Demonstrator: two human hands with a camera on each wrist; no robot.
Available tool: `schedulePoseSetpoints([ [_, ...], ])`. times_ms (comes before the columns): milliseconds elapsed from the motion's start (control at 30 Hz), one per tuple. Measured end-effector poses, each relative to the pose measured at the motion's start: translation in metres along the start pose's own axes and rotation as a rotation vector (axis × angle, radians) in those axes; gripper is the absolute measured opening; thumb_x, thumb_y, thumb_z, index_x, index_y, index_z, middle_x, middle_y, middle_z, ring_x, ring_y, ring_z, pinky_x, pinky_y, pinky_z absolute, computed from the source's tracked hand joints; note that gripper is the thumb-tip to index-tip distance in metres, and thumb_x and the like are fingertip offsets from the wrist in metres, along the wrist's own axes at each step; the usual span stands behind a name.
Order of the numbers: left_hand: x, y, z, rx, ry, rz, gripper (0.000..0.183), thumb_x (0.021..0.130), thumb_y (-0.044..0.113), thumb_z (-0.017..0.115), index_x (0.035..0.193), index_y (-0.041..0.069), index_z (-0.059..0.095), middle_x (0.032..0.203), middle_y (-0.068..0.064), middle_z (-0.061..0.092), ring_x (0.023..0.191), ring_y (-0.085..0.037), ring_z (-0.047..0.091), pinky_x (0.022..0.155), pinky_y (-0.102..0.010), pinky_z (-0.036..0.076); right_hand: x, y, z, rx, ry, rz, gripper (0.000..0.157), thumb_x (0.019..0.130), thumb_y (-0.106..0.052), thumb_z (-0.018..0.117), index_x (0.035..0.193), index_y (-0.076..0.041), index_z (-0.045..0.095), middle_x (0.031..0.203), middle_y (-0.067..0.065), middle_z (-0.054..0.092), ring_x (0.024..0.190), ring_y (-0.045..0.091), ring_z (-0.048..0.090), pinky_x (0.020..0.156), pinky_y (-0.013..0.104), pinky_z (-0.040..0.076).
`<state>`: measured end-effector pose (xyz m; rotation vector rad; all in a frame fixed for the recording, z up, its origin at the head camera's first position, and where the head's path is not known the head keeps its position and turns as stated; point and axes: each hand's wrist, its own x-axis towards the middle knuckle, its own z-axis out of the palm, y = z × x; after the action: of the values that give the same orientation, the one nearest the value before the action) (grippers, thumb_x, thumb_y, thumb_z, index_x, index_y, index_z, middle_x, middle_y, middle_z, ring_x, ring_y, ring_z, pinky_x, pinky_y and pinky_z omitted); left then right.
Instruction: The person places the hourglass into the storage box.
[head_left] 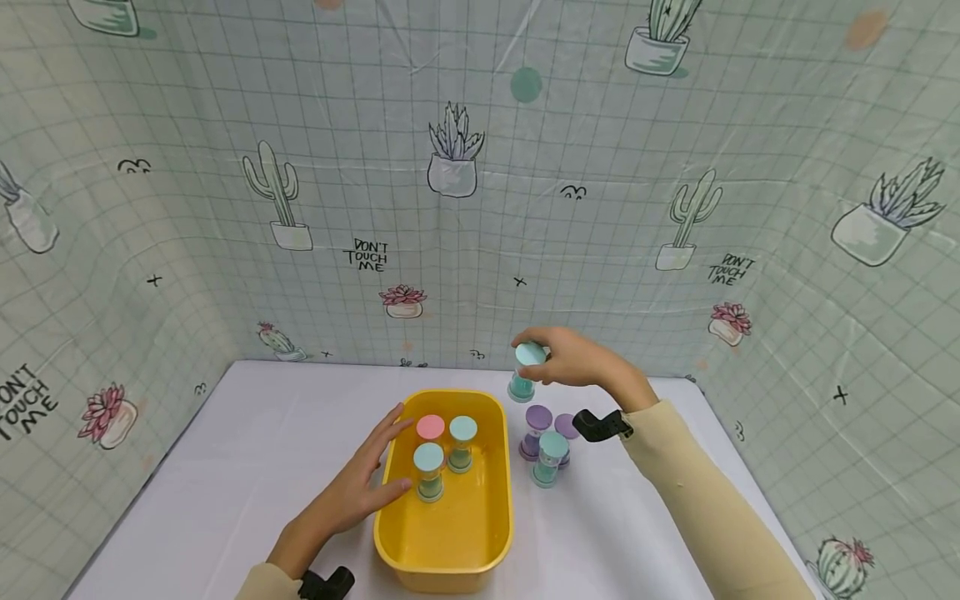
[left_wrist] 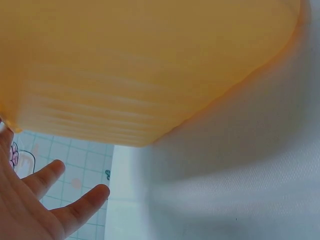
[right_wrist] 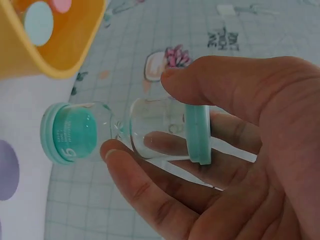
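Note:
My right hand grips a teal sand timer round its clear upper bulb, below the top cap. The timer is upright in the head view, its teal sand in the lower bulb; whether its base touches the table I cannot tell. My left hand is spread at the left rim of a yellow bin, thumb reaching over the edge. In the bin stand a pink-capped timer and two teal timers. The left wrist view shows the bin's outer wall beside loosely extended fingers.
Right of the bin, two purple timers and a teal timer stand close together on the white table. A grid-patterned cloth with printed cacti hangs behind the table and along both sides.

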<state>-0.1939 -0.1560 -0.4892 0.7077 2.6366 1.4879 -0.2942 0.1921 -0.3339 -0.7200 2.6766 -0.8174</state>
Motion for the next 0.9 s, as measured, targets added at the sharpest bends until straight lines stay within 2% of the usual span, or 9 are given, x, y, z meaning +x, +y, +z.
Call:
schedulePoseSetpoints([
  [200, 0.0, 0.001, -0.001, 0.002, -0.005, 0.012, 0.074, 0.092, 0.035, 0.07, 0.157, 0.021, 0.039, 0.174, -0.008, 0.013, 0.154, -0.05, 0.021, 0.099, -0.082, 0.039, -0.003, -0.024, 0.002, -0.033, -0.025, -0.051, 0.045, 0.095, -0.026, 0.072, 0.137, -0.011, 0.061, 0.101, 0.006, 0.07, 0.078, 0.019, 0.068, 0.07, 0.029, 0.057],
  [400, 0.0, 0.0, -0.002, 0.004, -0.004, 0.024, 0.075, 0.092, 0.04, 0.07, 0.157, 0.021, 0.038, 0.174, -0.008, 0.013, 0.155, -0.05, 0.021, 0.099, -0.082, 0.039, -0.004, -0.044, 0.007, -0.047, -0.058, -0.119, 0.043, 0.094, -0.024, 0.073, 0.135, -0.012, 0.064, 0.111, 0.006, 0.07, 0.083, 0.017, 0.065, 0.076, 0.028, 0.058],
  [600, 0.0, -0.001, -0.003, 0.002, -0.008, 0.034, 0.075, 0.092, 0.04, 0.069, 0.158, 0.02, 0.038, 0.174, -0.009, 0.012, 0.154, -0.051, 0.021, 0.099, -0.082, 0.038, -0.003, -0.057, 0.013, -0.064, -0.079, -0.186, 0.04, 0.094, -0.024, 0.074, 0.131, -0.012, 0.066, 0.115, 0.006, 0.07, 0.087, 0.017, 0.068, 0.081, 0.029, 0.06],
  [900, 0.0, -0.001, -0.003, -0.012, -0.021, 0.026, 0.073, 0.094, 0.04, 0.068, 0.158, 0.021, 0.038, 0.174, -0.009, 0.011, 0.154, -0.051, 0.02, 0.099, -0.083, 0.037, -0.003, -0.069, 0.025, -0.079, -0.141, -0.205, 0.038, 0.094, -0.023, 0.074, 0.131, -0.013, 0.066, 0.117, 0.005, 0.07, 0.089, 0.016, 0.067, 0.082, 0.027, 0.059],
])
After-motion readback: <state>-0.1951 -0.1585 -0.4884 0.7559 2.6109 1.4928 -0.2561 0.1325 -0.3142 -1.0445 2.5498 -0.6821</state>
